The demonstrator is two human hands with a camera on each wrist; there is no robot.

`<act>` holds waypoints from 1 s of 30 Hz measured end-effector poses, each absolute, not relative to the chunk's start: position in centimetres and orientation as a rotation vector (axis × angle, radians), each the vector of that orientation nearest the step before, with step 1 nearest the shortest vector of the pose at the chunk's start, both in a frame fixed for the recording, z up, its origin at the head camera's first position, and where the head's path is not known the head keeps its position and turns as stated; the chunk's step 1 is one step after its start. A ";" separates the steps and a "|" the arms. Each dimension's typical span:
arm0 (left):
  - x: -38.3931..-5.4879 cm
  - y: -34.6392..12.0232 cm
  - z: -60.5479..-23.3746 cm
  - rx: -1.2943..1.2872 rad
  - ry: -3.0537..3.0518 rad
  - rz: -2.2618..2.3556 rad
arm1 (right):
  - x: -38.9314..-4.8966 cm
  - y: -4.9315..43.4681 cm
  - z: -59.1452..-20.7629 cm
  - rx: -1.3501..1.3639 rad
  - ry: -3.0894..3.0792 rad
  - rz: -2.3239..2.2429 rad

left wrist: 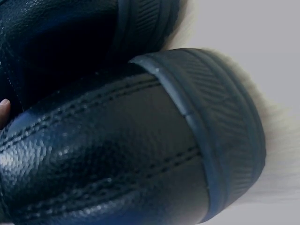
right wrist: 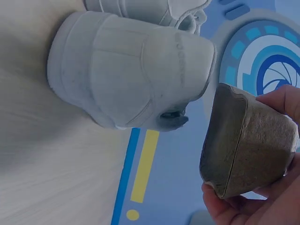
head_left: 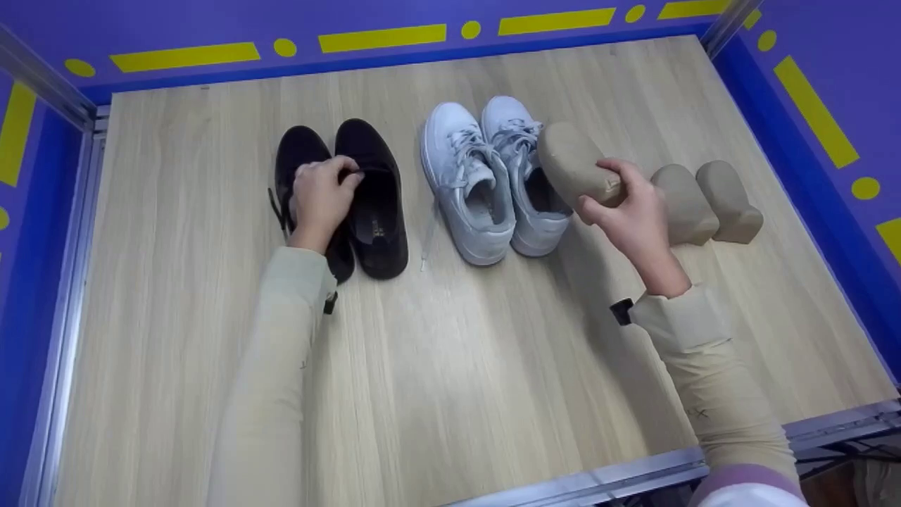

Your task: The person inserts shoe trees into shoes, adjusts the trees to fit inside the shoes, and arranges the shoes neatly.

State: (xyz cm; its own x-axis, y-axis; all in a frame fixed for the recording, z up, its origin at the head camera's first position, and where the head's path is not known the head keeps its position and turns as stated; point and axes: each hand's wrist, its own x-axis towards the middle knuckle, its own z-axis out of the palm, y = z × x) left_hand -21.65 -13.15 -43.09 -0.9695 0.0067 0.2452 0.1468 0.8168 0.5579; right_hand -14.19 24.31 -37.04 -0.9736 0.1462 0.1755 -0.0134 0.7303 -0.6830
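My left hand [head_left: 324, 199] reaches over the pair of black shoes, its thumb and index finger pinching the upper edge of the right black shoe's [head_left: 366, 144] opening. The left black shoe [head_left: 299, 146] lies partly hidden under that hand. In the left wrist view a black heel [left wrist: 229, 117] fills most of the picture. My right hand [head_left: 639, 215] holds a brown moulded shoe insert [head_left: 571, 158] by its heel end, thumb on one side and fingers on the other. The insert is raised beside the right white sneaker [head_left: 538, 236], its rounded toe overlapping that shoe in the head view.
The left white sneaker [head_left: 454, 158] stands in the middle, a loose lace trailing on the wooden board [head_left: 422, 394]. Two more brown inserts [head_left: 728, 197] lie on the right, past my right hand. Blue panels [head_left: 394, 63] with yellow marks border the back and sides.
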 end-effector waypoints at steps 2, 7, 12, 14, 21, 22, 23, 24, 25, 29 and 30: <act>-21.6 -13.1 -43.0 -0.118 -2.769 -0.881 | -14.2 24.1 -36.9 -0.085 -2.730 1.062; -21.5 -13.1 -42.9 -0.114 -2.770 -0.883 | -14.2 23.5 -36.4 -0.052 -2.768 1.046; -21.5 -13.1 -42.9 -0.112 -2.768 -0.876 | -14.1 22.7 -36.0 -0.012 -2.781 1.046; -21.6 -13.1 -43.0 -0.109 -2.777 -0.868 | -14.0 22.4 -35.8 0.013 -2.772 1.042; -21.6 -13.1 -43.0 -0.106 -2.802 -0.852 | -13.8 21.4 -35.6 0.114 -2.740 1.015; -21.6 -13.1 -43.0 -0.109 -2.800 -0.853 | -13.7 21.2 -35.5 0.123 -2.744 1.017; -21.6 -13.1 -43.0 -0.114 -2.797 -0.852 | -13.7 21.1 -35.5 0.130 -2.752 1.024; -21.6 -13.1 -43.0 -0.114 -2.795 -0.852 | -13.7 21.0 -35.5 0.134 -2.760 1.032; -21.6 -13.1 -43.0 -0.115 -2.794 -0.851 | -13.7 20.9 -35.4 0.137 -2.766 1.035; -21.6 -13.1 -43.0 -0.116 -2.797 -0.845 | -13.5 20.2 -35.3 0.151 -2.784 1.039; -21.6 -13.1 -43.0 -0.116 -2.799 -0.842 | -13.5 20.0 -35.3 0.158 -2.786 1.037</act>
